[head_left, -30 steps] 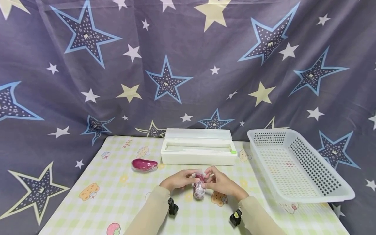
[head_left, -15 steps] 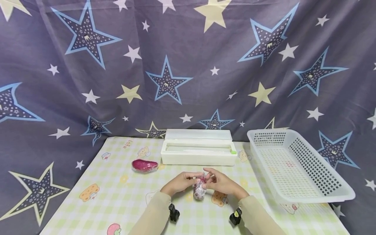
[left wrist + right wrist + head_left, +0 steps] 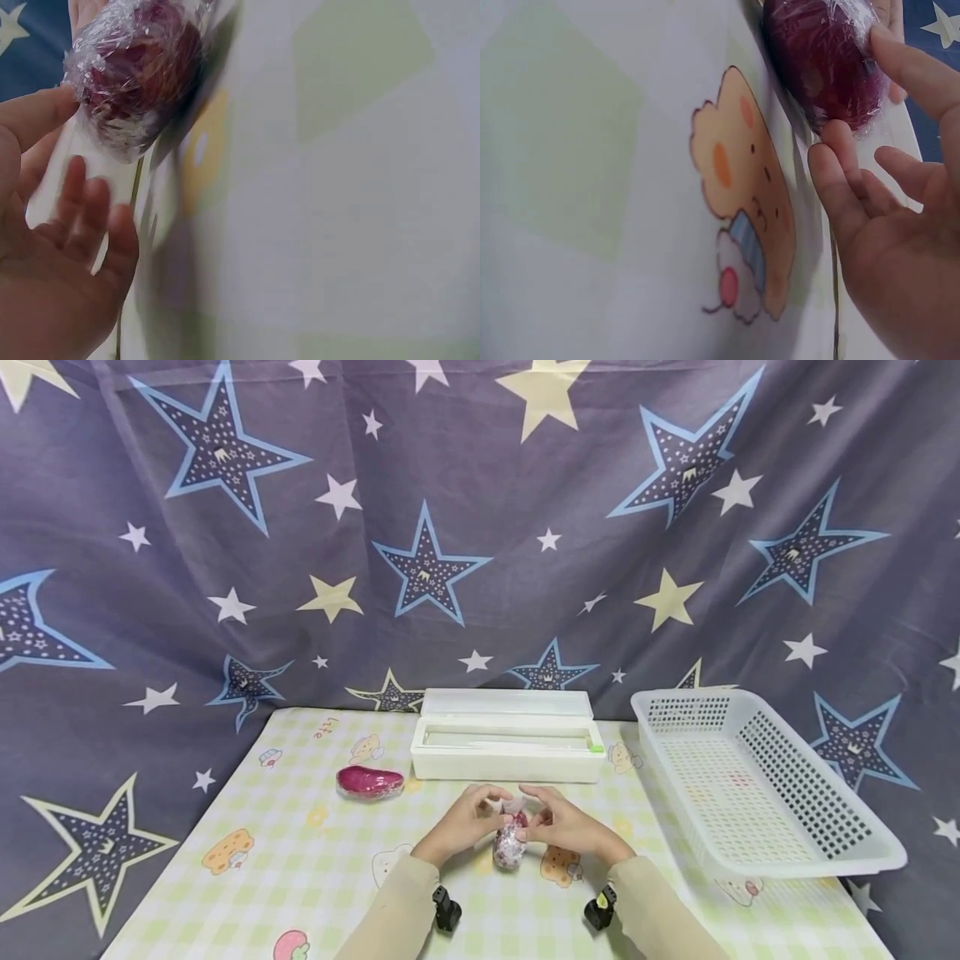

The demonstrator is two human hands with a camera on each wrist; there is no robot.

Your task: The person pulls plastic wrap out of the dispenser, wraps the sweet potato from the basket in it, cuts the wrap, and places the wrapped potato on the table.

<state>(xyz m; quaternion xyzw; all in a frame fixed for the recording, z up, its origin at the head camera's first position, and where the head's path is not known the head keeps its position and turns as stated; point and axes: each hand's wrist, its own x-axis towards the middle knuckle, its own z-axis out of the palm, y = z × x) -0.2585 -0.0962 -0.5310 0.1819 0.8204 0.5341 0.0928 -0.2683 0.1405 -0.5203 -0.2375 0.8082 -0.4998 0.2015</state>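
A dark red-purple vegetable (image 3: 509,850) in crinkled cling film (image 3: 120,71) lies lengthwise on the checked tablecloth between the hands; its exact kind is unclear. My left hand (image 3: 459,828) holds its far end from the left, thumb on top and index finger bent over beyond it. From the other side my right hand (image 3: 573,828) holds the same end between thumb and fingers. In the right wrist view the film is smooth over the vegetable's purple skin (image 3: 817,56), with fingertips (image 3: 838,139) right at its lower edge. The left hand's other fingers are loosely curled and apart from it.
Behind the hands stands a white cling film box (image 3: 506,766), its lid raised. A second wrapped purple vegetable (image 3: 369,782) lies to the left. At the right is a white perforated plastic basket (image 3: 806,868). A starry curtain (image 3: 480,527) hangs behind the table.
The left hand's index finger has lifted and bent over the vegetable's far end, and that hand has shifted slightly. The right hand and the vegetable stay nearly in place.
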